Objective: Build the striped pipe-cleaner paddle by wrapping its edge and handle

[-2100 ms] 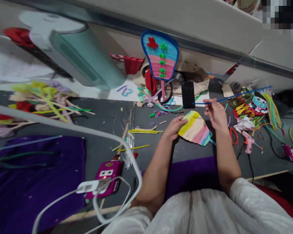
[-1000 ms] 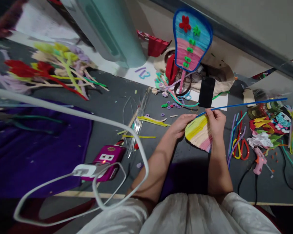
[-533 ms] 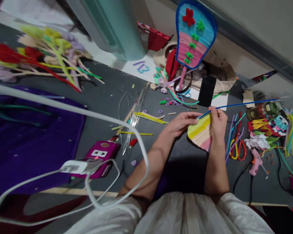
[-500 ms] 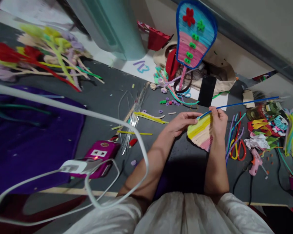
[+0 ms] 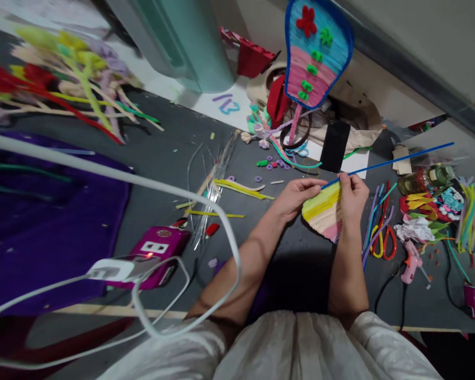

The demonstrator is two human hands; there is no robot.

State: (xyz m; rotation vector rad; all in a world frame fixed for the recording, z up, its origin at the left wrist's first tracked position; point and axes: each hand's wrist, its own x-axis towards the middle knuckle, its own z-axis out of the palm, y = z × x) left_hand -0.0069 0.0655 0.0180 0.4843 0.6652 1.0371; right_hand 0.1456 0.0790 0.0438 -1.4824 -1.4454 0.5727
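Note:
A striped fan-shaped panel (image 5: 321, 211), in yellow, cream and pink, is held up between my two hands over the table. Along its upper edge lies a blue pipe cleaner (image 5: 404, 159), whose free end sticks out far to the right. My left hand (image 5: 301, 196) pinches the panel's upper left corner together with the pipe cleaner's end. My right hand (image 5: 353, 196) is closed on the pipe cleaner and the panel's right side, hiding part of it. Behind them stands a finished-looking blue and pink panel (image 5: 315, 74) with a blue rim, on a pink stem.
Scissors (image 5: 388, 241), loose pipe cleaners and a pink glue gun (image 5: 411, 262) lie to the right, near a glass jar (image 5: 427, 179). A phone (image 5: 334, 145) rests behind my hands. At left are a magenta power strip (image 5: 158, 253) and a white cable (image 5: 150, 186) crossing the view.
My fingers have shifted slightly along the panel's upper edge, and the pipe cleaner's free end has tipped up a little. The view has moved slightly.

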